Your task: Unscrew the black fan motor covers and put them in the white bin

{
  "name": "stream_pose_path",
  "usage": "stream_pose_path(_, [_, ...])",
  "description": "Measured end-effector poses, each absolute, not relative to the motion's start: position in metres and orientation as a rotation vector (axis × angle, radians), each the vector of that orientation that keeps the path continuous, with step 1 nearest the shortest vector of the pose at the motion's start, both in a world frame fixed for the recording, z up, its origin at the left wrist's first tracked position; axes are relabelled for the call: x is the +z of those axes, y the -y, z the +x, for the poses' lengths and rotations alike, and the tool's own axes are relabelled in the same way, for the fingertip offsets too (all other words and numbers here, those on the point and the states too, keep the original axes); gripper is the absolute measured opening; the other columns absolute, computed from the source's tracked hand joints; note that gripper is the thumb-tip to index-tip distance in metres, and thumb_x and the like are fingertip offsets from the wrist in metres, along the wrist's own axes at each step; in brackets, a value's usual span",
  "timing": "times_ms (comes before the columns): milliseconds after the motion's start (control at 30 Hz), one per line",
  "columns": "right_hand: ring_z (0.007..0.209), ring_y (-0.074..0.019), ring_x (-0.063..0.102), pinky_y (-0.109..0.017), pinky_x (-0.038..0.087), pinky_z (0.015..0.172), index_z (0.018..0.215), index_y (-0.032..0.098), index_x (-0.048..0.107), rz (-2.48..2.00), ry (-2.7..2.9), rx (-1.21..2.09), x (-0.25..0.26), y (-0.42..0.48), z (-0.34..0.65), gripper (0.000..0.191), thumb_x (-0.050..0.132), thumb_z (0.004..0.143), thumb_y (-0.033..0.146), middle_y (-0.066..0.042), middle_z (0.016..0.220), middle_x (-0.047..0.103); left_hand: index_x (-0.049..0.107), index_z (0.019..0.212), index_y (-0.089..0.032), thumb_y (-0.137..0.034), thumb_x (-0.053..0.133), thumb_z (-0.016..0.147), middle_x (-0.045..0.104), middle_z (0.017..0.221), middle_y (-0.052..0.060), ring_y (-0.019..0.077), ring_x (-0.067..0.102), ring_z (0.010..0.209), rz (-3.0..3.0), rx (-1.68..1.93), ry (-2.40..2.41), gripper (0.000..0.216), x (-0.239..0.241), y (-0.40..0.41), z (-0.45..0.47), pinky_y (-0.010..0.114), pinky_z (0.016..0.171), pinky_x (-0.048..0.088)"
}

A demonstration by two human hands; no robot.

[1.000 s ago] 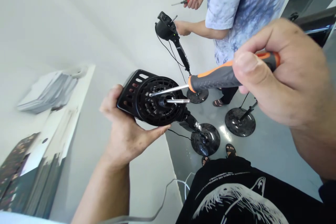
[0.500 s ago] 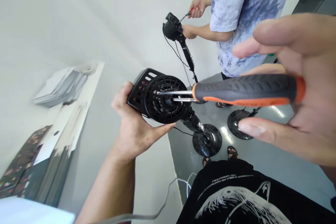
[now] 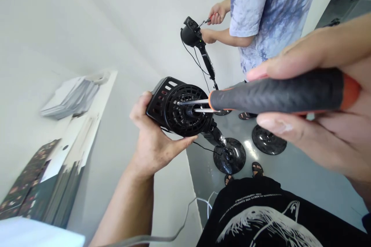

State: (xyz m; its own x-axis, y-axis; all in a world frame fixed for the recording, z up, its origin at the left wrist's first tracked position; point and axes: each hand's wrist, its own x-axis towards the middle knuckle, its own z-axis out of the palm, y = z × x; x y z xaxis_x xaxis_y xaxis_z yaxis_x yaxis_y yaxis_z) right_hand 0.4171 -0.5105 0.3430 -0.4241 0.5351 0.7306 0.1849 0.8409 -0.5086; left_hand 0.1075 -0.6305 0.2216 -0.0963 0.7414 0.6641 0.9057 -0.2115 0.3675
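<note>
My left hand [image 3: 152, 139] grips the back and underside of a black fan motor housing [image 3: 179, 106], which sits on a stand with a round black base [image 3: 229, 155]. A steel shaft sticks out of the housing's middle. Close to the camera, my right hand [image 3: 321, 112] holds a grey and orange screwdriver [image 3: 275, 94] between thumb and fingers. Its metal tip rests on the housing's front face, just above the shaft.
Another person in a blue tie-dye shirt [image 3: 269, 11] stands beyond, working a small screwdriver on a second fan motor [image 3: 189, 34] on its stand. A third round base [image 3: 269, 139] lies on the grey floor. Stacked cartons [image 3: 72, 94] and flat boxes [image 3: 31, 185] lie at left. A white cable [image 3: 185, 216] trails below.
My right hand has rolled the screwdriver handle and shifted its grip, with the tip kept on the housing. The other person has brought a screwdriver to the second motor.
</note>
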Motion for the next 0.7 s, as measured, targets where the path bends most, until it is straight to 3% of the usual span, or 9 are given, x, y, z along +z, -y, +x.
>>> stream_pose_path(100, [0.107, -0.0205, 0.081, -0.021, 0.07, 0.073, 0.084, 0.029, 0.07, -0.694, 2.1, 0.524, 0.334, 0.507, 0.421, 0.028, 0.069, 0.096, 0.054, 0.003, 0.091, 0.078, 0.026, 0.164, -0.043, -0.056, 0.104, 0.051, 0.036, 0.157, 0.011, 0.0467, 0.03, 0.161, -1.957, -1.202, 1.859, 0.138, 0.221, 0.63, 0.106, 0.076, 0.137, 0.024])
stream_pose_path(167, [0.112, -0.0189, 0.08, -0.021, 0.07, 0.081, 0.107, 0.029, 0.073, -0.616, 2.092, 0.696, 0.331, 0.506, 0.424, 0.029, 0.068, 0.096, 0.056, 0.006, 0.113, 0.079, 0.024, 0.164, -0.043, -0.055, 0.103, 0.054, 0.034, 0.158, 0.011, 0.0461, 0.033, 0.159, -1.958, -1.193, 1.878, 0.136, 0.221, 0.63, 0.105, 0.076, 0.136, 0.028])
stream_pose_path(200, [0.11, -0.0161, 0.08, -0.021, 0.069, 0.083, 0.112, 0.032, 0.073, -0.537, 2.028, 0.785, 0.331, 0.506, 0.424, 0.034, 0.06, 0.099, 0.061, 0.008, 0.114, 0.079, 0.024, 0.165, -0.043, -0.055, 0.103, 0.054, 0.034, 0.158, 0.012, 0.0461, 0.034, 0.159, -1.964, -1.187, 1.871, 0.137, 0.221, 0.63, 0.105, 0.076, 0.135, 0.028])
stream_pose_path(300, [0.084, -0.0093, 0.079, -0.023, 0.068, 0.082, 0.096, 0.039, 0.075, -0.406, 1.886, 0.848, 0.337, 0.506, 0.419, 0.06, 0.026, 0.108, 0.071, 0.009, 0.082, 0.075, 0.025, 0.165, -0.041, -0.056, 0.105, 0.05, 0.035, 0.156, 0.012, 0.0466, 0.033, 0.158, -1.979, -1.174, 1.828, 0.141, 0.222, 0.63, 0.106, 0.075, 0.136, 0.027])
stream_pose_path(333, [0.073, -0.0094, 0.076, -0.026, 0.068, 0.077, 0.089, 0.039, 0.074, -0.442, 1.919, 0.793, 0.338, 0.505, 0.417, 0.063, 0.024, 0.108, 0.072, 0.008, 0.072, 0.07, 0.025, 0.165, -0.041, -0.056, 0.105, 0.05, 0.035, 0.155, 0.012, 0.0466, 0.033, 0.158, -1.979, -1.169, 1.826, 0.141, 0.222, 0.63, 0.106, 0.075, 0.136, 0.028])
stream_pose_path(467, [0.063, -0.0118, 0.067, -0.034, 0.059, 0.06, 0.091, 0.032, 0.069, -0.695, 2.164, 0.551, 0.329, 0.495, 0.422, 0.037, 0.053, 0.103, 0.063, 0.005, 0.075, 0.067, 0.02, 0.167, -0.045, -0.057, 0.102, 0.057, 0.031, 0.159, 0.012, 0.0469, 0.037, 0.155, -1.979, -1.126, 1.871, 0.137, 0.224, 0.631, 0.108, 0.078, 0.132, 0.033])
stream_pose_path(600, [0.1, -0.0192, 0.075, -0.031, 0.066, 0.065, 0.106, 0.03, 0.071, -0.639, 2.005, 0.932, 0.328, 0.494, 0.428, 0.039, 0.069, 0.09, 0.066, 0.001, 0.114, 0.075, 0.021, 0.167, -0.046, -0.06, 0.102, 0.054, 0.032, 0.156, 0.011, 0.0468, 0.031, 0.158, -1.975, -1.098, 1.831, 0.14, 0.224, 0.631, 0.109, 0.079, 0.134, 0.028])
stream_pose_path(700, [0.125, -0.0219, 0.072, -0.032, 0.07, 0.08, 0.11, 0.035, 0.072, -0.485, 1.621, 1.025, 0.335, 0.501, 0.421, 0.045, 0.047, 0.101, 0.071, 0.002, 0.125, 0.075, 0.022, 0.167, -0.045, -0.059, 0.103, 0.052, 0.033, 0.155, 0.011, 0.0461, 0.029, 0.16, -1.966, -1.111, 1.829, 0.141, 0.223, 0.631, 0.109, 0.077, 0.137, 0.024])
